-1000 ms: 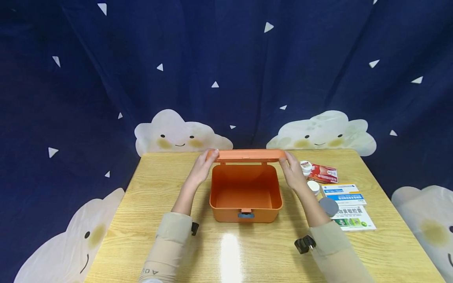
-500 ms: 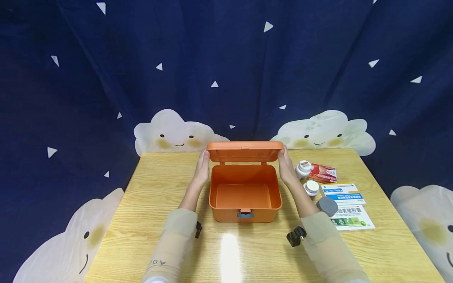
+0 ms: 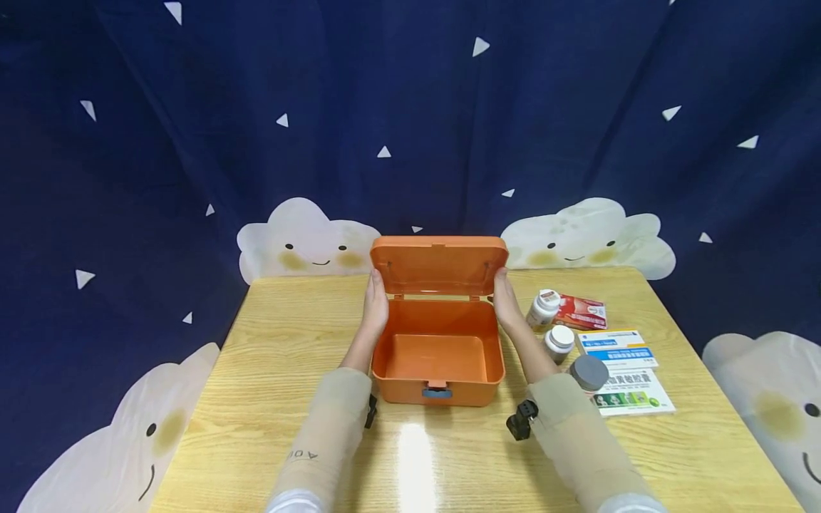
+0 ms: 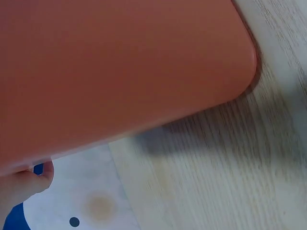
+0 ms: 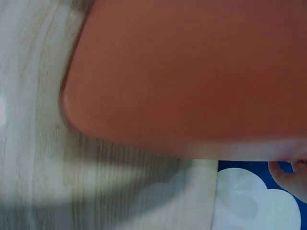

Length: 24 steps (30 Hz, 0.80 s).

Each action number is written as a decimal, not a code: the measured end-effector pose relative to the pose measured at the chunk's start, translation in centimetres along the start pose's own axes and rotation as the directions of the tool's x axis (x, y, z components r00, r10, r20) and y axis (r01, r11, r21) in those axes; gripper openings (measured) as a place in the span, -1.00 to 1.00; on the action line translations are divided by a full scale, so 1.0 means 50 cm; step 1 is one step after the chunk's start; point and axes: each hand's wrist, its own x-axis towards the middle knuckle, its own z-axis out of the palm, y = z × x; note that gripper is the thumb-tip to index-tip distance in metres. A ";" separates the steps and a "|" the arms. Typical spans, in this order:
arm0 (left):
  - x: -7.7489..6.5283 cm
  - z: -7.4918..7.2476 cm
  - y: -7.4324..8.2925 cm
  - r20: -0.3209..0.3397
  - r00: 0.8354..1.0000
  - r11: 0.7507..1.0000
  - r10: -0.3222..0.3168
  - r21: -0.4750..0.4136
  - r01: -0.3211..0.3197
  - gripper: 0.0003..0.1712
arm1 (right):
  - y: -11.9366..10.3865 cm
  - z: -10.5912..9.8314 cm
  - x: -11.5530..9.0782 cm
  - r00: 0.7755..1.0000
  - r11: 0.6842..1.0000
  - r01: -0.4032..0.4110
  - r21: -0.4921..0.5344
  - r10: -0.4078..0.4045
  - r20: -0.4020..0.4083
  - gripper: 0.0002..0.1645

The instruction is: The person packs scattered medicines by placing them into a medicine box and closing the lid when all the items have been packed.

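An orange plastic storage box (image 3: 439,390) with a blue latch (image 3: 437,392) stands in the middle of the table, its inside bare. The hinged lid (image 3: 440,267) is raised at the back, leaning slightly rearward. My left hand (image 3: 375,306) holds the lid by its lower left corner. On the opposite side, my right hand (image 3: 507,303) holds the lower right corner. Each wrist view is mostly filled by the orange box wall (image 4: 120,67), with a curled finger (image 4: 41,181) at its edge in the left one. The other fingers are mostly hidden there.
On the right of the wooden table (image 3: 295,335) stand two white bottles (image 3: 544,308) and a grey-capped bottle (image 3: 589,373). Near them lie a red medicine box (image 3: 582,311), a blue-and-white box (image 3: 618,349) and a white-and-green box (image 3: 635,393). A dark blue curtain (image 3: 436,107) hangs behind.
The lid has swung up and back from nearly level to upright. Both hands have shifted along its sides, from its front corners to its lower corners. The box body has stayed put.
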 end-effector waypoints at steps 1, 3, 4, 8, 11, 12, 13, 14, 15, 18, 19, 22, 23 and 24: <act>0.001 0.002 -0.002 -0.006 1.000 1.000 -0.013 0.006 0.013 -0.28 | 0.005 0.003 0.003 1.000 1.000 -0.002 0.010 0.002 -0.010 0.22; 0.002 0.004 -0.004 -0.021 0.999 0.999 -0.031 0.019 0.032 -0.30 | 0.015 0.009 0.008 0.999 1.000 -0.015 -0.003 0.015 -0.042 0.14; 0.003 0.006 -0.006 -0.026 0.999 0.999 -0.036 0.022 0.036 -0.32 | 0.018 0.012 0.010 0.998 1.000 -0.026 -0.010 0.025 -0.061 0.12; 0.005 0.007 -0.009 -0.053 0.998 0.999 -0.020 0.039 0.023 -0.39 | 0.030 0.022 0.014 0.992 0.998 -0.044 -0.033 0.040 -0.117 0.06; 0.007 0.004 -0.009 -0.081 0.997 0.998 0.006 0.058 -0.001 -0.45 | 0.031 0.028 0.014 0.991 0.999 -0.039 -0.028 0.035 -0.132 0.00; 0.008 0.003 -0.009 -0.087 0.996 0.998 0.012 0.066 -0.007 -0.46 | 0.030 0.029 0.013 0.990 0.999 -0.037 -0.023 0.033 -0.135 -0.03; 0.009 0.002 -0.009 -0.092 0.996 0.997 0.015 0.073 -0.008 -0.46 | 0.030 0.030 0.013 0.990 0.999 -0.038 -0.021 0.034 -0.139 -0.05; 0.009 0.001 -0.009 -0.094 0.995 0.997 0.016 0.078 -0.008 -0.46 | 0.030 0.031 0.013 0.990 0.999 -0.040 -0.022 0.036 -0.136 -0.07; 0.009 0.000 -0.009 -0.094 0.996 0.997 0.009 0.081 -0.002 -0.45 | 0.029 0.031 0.013 0.991 0.999 -0.046 -0.027 0.042 -0.130 -0.09; 0.013 -0.004 -0.016 -0.082 0.997 0.997 0.010 0.078 -0.004 -0.42 | 0.030 0.030 0.013 0.992 0.996 -0.071 -0.056 0.064 -0.113 -0.13; 0.013 -0.006 -0.016 -0.074 0.997 0.998 0.014 0.070 -0.009 -0.40 | 0.030 0.030 0.012 0.991 0.994 -0.081 -0.069 0.073 -0.109 -0.14; 0.078 -0.001 -0.153 -0.070 0.995 0.996 0.072 0.062 -0.068 -0.38 | 0.032 0.028 0.013 0.991 0.990 -0.103 -0.097 0.094 -0.096 -0.16; 0.107 0.000 -0.213 -0.057 0.995 0.995 0.083 0.058 -0.080 -0.36 | 0.033 0.028 0.013 0.990 0.989 -0.110 -0.103 0.100 -0.096 -0.17; 0.134 0.002 -0.267 -0.060 0.993 0.993 0.103 0.072 -0.098 -0.39 | 0.033 0.028 0.014 0.990 0.988 -0.113 -0.106 0.103 -0.095 -0.17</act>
